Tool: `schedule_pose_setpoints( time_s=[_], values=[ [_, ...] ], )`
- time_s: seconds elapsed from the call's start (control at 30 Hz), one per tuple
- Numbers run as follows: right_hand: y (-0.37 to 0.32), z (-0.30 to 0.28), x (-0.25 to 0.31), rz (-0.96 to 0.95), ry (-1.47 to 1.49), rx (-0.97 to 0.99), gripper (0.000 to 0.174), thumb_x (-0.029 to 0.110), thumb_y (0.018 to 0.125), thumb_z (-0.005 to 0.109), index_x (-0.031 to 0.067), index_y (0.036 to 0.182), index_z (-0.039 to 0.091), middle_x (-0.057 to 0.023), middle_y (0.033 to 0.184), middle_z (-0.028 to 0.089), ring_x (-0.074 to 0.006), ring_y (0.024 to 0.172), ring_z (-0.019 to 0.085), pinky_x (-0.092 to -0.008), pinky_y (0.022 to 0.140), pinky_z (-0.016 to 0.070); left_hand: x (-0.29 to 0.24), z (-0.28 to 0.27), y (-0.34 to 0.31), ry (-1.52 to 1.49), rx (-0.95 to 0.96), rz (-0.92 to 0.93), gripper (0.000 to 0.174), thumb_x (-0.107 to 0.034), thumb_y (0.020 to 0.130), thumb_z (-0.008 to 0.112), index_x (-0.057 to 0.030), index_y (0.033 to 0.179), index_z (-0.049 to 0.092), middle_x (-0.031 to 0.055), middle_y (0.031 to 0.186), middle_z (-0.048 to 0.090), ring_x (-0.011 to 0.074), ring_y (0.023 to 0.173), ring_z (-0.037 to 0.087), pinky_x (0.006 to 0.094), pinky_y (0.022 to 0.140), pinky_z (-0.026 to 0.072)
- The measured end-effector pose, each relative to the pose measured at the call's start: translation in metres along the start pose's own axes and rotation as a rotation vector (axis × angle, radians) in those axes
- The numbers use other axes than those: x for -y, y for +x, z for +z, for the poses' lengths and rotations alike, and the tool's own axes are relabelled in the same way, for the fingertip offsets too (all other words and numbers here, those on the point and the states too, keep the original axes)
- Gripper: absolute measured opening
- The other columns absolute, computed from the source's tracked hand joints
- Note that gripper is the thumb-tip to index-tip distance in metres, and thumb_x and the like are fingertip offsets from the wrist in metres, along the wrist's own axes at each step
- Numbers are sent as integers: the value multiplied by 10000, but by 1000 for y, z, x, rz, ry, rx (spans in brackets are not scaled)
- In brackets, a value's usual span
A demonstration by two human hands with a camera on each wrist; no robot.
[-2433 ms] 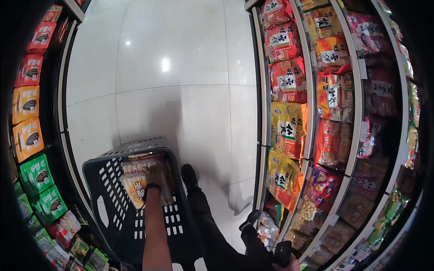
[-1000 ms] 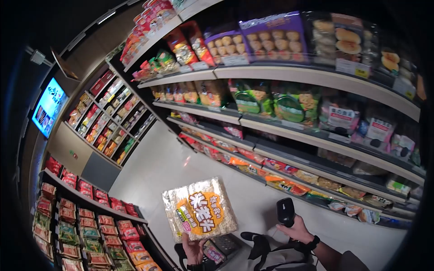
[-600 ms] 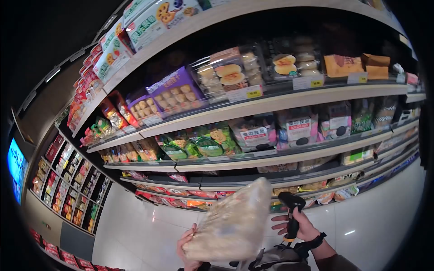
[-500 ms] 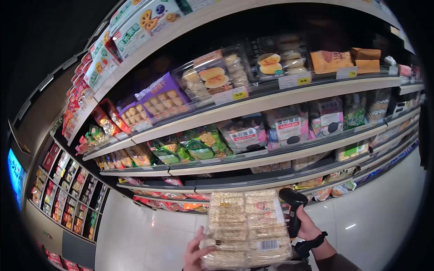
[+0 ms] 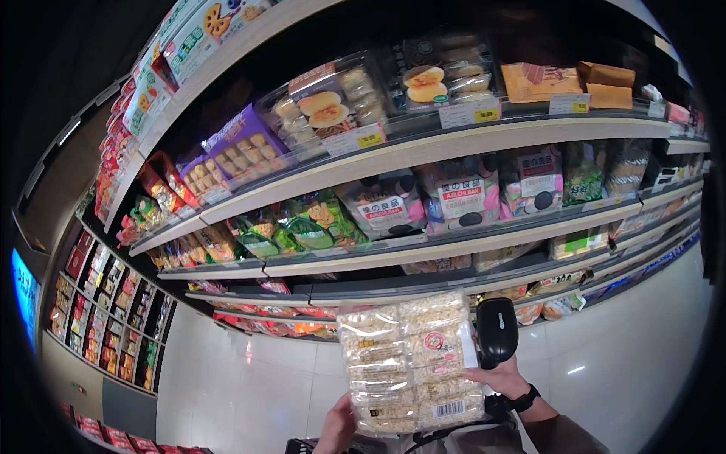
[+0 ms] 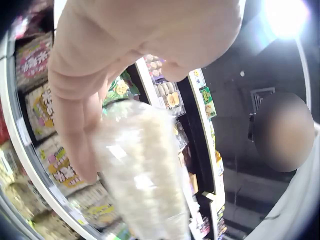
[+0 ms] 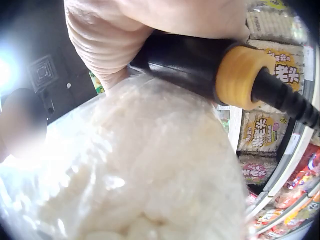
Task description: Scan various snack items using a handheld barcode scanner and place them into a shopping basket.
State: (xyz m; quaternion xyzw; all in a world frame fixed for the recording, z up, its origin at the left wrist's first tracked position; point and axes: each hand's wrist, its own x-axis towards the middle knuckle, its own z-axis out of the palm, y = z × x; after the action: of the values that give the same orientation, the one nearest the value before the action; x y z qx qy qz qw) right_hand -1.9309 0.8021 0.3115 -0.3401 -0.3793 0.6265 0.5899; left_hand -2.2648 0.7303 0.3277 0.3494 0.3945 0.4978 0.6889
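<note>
A clear bag of puffed rice bars [image 5: 412, 356] is held up in the head view, its barcode side facing the camera. My left hand [image 5: 338, 425] grips its lower left edge; in the left wrist view the fingers of that hand [image 6: 125, 45] lie along the bag [image 6: 142, 170]. My right hand [image 5: 505, 380] holds a black scanner [image 5: 497, 331] upright beside the bag, and its thumb touches the bag's right edge. The right wrist view shows that hand [image 7: 155, 25] curled round the scanner's black handle [image 7: 182, 65], against the bag [image 7: 135, 160].
Shelves of packaged snacks [image 5: 408, 155] run across the view behind the bag. Pale floor tiles [image 5: 227, 378] lie below. A dark basket edge [image 5: 302, 446] shows at the bottom, and a lit screen [image 5: 25, 287] stands at the far left.
The left hand lifted the bag from the basket, and it was turned from its printed front to its barcode side. The right hand's thumb now touches the bag, and the scanner stands more upright.
</note>
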Motion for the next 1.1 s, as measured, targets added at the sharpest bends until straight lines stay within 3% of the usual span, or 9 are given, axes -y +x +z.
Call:
schedule_pose_setpoints(
  time_s=[0.03, 0.13, 0.3, 0.47, 0.53, 0.6, 0.73, 0.83, 1.1],
  values=[
    [-1, 0, -2, -66, -114, 48, 782, 47, 653, 856, 12, 1302, 420, -63, 1199, 511, -145, 1058, 515, -310, 902, 450, 3, -3, -5, 896, -224, -120, 705, -444, 878, 654, 47, 1330, 426, 130, 1207, 592, 209, 1070, 565, 365, 922, 439],
    [-8, 5, 2, -121, -197, 93, 693, 135, 639, 889, 4, 1209, 517, -59, 1172, 544, -138, 1027, 530, -298, 885, 451, 16, 35, -16, 267, -336, -63, 459, -254, 798, 777, 36, 1105, 600, 117, 1066, 650, 184, 1002, 609, 355, 883, 490],
    [-3, 7, 0, -71, -412, 138, 428, 164, 699, 838, -2, 1006, 590, -47, 864, 640, -122, 777, 596, -282, 728, 495, -9, 44, -23, 402, -354, 53, 448, -231, 785, 788, 52, 1080, 605, 83, 968, 680, 136, 850, 630, 297, 772, 505],
    [-16, 30, 5, -169, -543, -36, 212, 95, 724, 772, 5, 817, 604, -33, 741, 620, -85, 658, 553, -275, 605, 476, -30, 35, -27, 632, -536, 352, 439, -166, 785, 768, 48, 1112, 569, 103, 979, 674, 141, 802, 641, 289, 714, 523],
    [-30, 14, -14, -70, -482, 75, 191, 96, 737, 764, 6, 790, 603, -25, 739, 615, -80, 648, 545, -271, 607, 477, -29, 16, -23, 590, -559, 375, 434, -169, 794, 756, 41, 1115, 552, 92, 955, 666, 141, 790, 637, 293, 702, 524],
    [-48, 10, -3, 187, -458, 256, 297, 179, 740, 794, -2, 908, 630, -49, 771, 648, -115, 709, 594, -288, 674, 499, -25, 1, -13, 511, -692, 487, 450, -240, 809, 752, 44, 1099, 557, 72, 940, 650, 128, 800, 614, 287, 720, 506],
    [-73, 57, 49, 174, -489, 493, 335, 177, 755, 806, 20, 1003, 646, -17, 856, 667, -81, 765, 583, -261, 695, 492, -30, -38, 5, 627, -920, 692, 327, -232, 834, 713, 3, 997, 555, 11, 855, 581, 92, 735, 530, 264, 665, 448],
    [-89, 70, 60, 175, -397, 698, 342, 142, 809, 726, 13, 1115, 644, -118, 1014, 700, -140, 896, 636, -321, 791, 507, -40, -63, 9, 553, -983, 691, 327, -204, 809, 726, 22, 959, 542, 53, 896, 568, 121, 812, 507, 284, 709, 441],
    [-97, 70, 88, 173, -317, 644, 264, 129, 803, 711, 27, 1042, 666, -104, 920, 701, -132, 810, 632, -310, 716, 506, -46, -49, -6, 533, -985, 779, 330, -201, 777, 738, -8, 850, 481, 12, 801, 480, 98, 755, 442, 283, 644, 395]
  ],
)
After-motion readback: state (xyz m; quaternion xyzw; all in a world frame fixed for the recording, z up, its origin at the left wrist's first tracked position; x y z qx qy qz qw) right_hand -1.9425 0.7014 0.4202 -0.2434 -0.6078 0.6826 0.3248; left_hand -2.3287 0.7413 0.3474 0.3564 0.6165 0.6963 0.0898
